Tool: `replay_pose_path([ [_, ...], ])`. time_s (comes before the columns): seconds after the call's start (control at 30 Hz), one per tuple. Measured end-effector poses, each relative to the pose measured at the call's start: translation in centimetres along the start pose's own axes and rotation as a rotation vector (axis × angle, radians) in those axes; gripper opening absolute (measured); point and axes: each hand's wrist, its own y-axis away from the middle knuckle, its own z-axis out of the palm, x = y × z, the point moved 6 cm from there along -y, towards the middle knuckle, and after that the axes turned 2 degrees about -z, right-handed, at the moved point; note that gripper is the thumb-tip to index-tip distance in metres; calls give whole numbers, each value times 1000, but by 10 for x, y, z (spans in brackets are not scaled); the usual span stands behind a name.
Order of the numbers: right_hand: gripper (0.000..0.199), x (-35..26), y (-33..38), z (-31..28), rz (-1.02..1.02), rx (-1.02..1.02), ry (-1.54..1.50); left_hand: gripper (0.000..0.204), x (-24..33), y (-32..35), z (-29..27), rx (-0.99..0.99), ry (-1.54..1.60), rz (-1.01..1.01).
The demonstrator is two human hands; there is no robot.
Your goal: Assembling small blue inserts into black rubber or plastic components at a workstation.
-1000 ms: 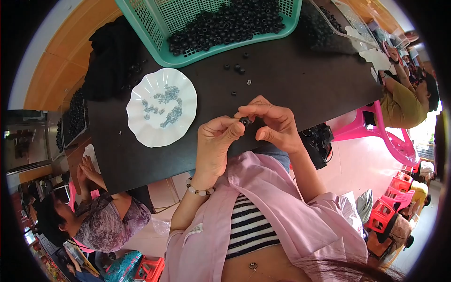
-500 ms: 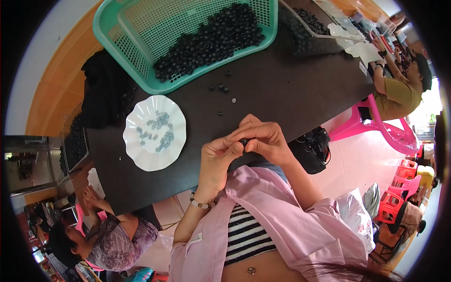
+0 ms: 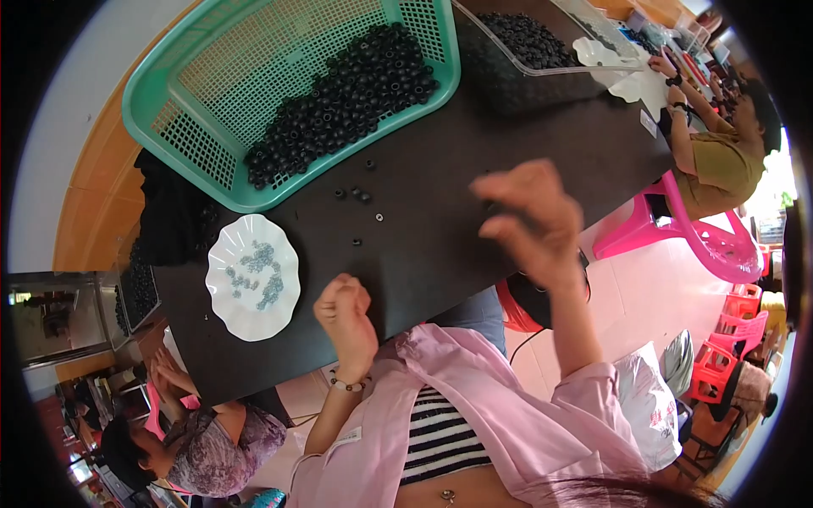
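My left hand (image 3: 345,317) is closed near the table's front edge, fingers curled inward; what it holds, if anything, is hidden. Farther right, above the table, my right hand (image 3: 542,222) is smeared by motion, its thumb and forefinger spread apart. A small dark spot shows between those fingertips, too blurred to name. To the left stands a white scalloped plate (image 3: 222,292) with small clear pieces (image 3: 264,256) in it. Several loose black beads (image 3: 360,195) and one small pale ring (image 3: 379,218) lie on the dark table (image 3: 423,254) between my hands and the green basket.
A green mesh basket (image 3: 322,161) with a heap of black beads (image 3: 364,85) stands at the back. Right of it is a clear bin (image 3: 550,85) of black pieces. Black cloth (image 3: 174,212) lies at left. Co-workers sit at left and right; a pink chair (image 3: 703,241) stands right.
My hands were together, pinching a black bead. They have parted: the right went right and forward with its fingers spreading, the left drew back left. The view has shifted too.
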Motion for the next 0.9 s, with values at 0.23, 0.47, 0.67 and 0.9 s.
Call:
replay_pose_path([
  [0.23, 27, 63, -104, -86, -42, 285, 469, 33, 5, 11, -15, 20, -400, 277],
  [0.47, 33, 141, -158, -88, 78, 115, 430, 32, 4, 14, -15, 67, -351, 273],
  [0.67, 18, 69, -151, -32, -71, 118, 75, 35, 4, 17, -23, 130, -304, 280],
  [0.9, 19, 44, -111, 85, -241, -482, -1, 23, 8, 13, -17, 246, -188, 242],
])
